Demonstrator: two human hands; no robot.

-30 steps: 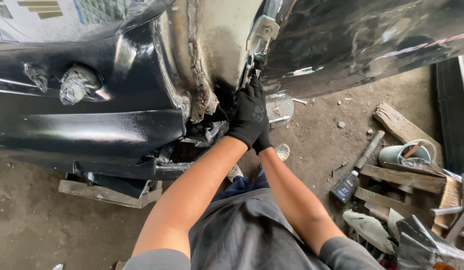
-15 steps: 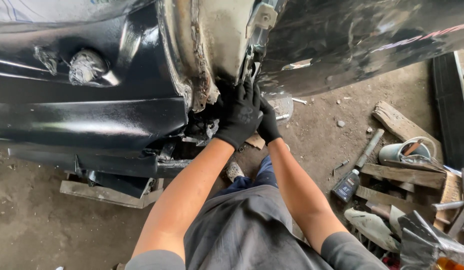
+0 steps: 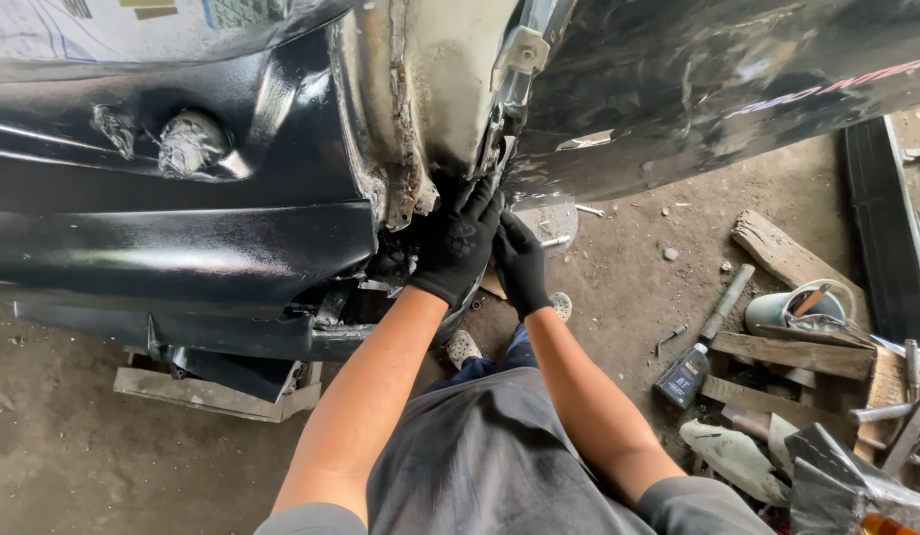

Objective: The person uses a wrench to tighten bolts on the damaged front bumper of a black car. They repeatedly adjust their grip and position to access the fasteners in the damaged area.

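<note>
Black-painted sheet metal fills the upper frame: a glossy car body panel [image 3: 183, 248] with a taped-over knob [image 3: 188, 144] at far left, resting above a wooden pallet [image 3: 212, 391] on the dirt floor [image 3: 64, 456]. Just right of it runs a rusted, bare-metal seam [image 3: 406, 129], where a person in a grey shirt reaches up with both arms. The left hand [image 3: 458, 243], in a black glove, is spread flat with fingers pressed against the dark gap at the foot of the seam, gripping nothing that can be seen. The right hand [image 3: 522, 263], also gloved, sits just beside it, fingers curled toward the same gap; whether it holds anything cannot be told. A second black panel [image 3: 717, 89] spans the upper right. Farther right on the floor lie a small dark bottle [image 3: 684, 374], a metal rod [image 3: 727, 300], a pale bucket [image 3: 792, 307] and scrap wood planks [image 3: 792, 355].
</note>
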